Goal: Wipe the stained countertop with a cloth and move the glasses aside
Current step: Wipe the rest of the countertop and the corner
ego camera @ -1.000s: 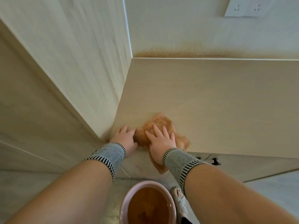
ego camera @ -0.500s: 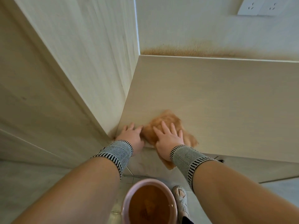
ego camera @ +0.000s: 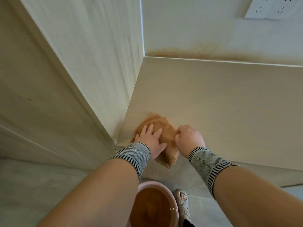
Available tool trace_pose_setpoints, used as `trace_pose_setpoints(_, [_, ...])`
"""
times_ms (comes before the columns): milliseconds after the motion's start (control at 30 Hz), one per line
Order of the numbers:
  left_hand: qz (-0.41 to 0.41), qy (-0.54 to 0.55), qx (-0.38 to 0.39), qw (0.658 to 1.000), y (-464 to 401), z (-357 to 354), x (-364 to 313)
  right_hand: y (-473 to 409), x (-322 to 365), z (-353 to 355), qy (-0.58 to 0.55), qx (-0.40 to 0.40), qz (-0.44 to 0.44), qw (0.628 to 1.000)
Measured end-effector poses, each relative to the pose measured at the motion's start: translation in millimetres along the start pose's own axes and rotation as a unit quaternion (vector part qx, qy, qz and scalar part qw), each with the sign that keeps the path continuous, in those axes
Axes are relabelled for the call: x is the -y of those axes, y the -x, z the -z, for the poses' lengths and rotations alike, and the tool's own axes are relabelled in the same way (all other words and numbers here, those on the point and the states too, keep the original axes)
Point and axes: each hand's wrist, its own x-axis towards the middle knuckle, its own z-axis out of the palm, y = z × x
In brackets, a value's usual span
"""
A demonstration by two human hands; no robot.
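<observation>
On the floor below my arms I see a pink basin (ego camera: 174, 208) filled with brown, murky water. Up on the pale desk (ego camera: 229, 112), an orange cloth (ego camera: 165, 128) lies at the near left corner, one end drooping over the front edge. My left hand (ego camera: 151, 141) lies flat on the cloth with fingers spread, pressing it down. My right hand (ego camera: 188, 139) sits just beside the cloth's right edge, fingers curled under; I cannot tell whether it pinches the fabric. A tall panel (ego camera: 98, 63) walls in the desk's left side. A brown stain (ego camera: 205, 53) runs along the back wall above the desk's rear edge. Bare surface stretches to the right and rear.
</observation>
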Motion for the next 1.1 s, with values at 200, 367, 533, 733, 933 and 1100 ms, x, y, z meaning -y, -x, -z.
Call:
trace_pose_setpoints(200, [0.095,0.056,0.026,0.994,10.0,10.5,50.5,0.6,32.0,-16.8,0.003,0.037,0.146,0.989])
trace_pose_setpoints(367, [0.091,0.048,0.027,0.994,-5.7,12.1,48.4,-14.3,40.1,-30.4,0.145,0.108,0.254,0.950])
trace_pose_setpoints(533, [0.069,0.089,0.014,0.994,-31.2,30.4,57.2,-48.5,39.0,-11.5,0.218,0.128,0.231,0.940])
trace_pose_setpoints(733, [0.069,0.046,-0.007,0.997,-80.5,54.1,53.7,-100.7,35.7,3.0,0.239,0.147,0.206,0.937])
trace_pose_setpoints(933, [0.066,0.033,-0.022,0.997,-140.8,91.9,51.3,-168.4,36.4,20.9,0.237,0.156,0.194,0.939])
trace_pose_setpoints(1100, [0.073,0.030,-0.031,0.996,-191.4,124.8,50.0,-231.0,37.3,32.7,0.252,0.155,0.192,0.936])
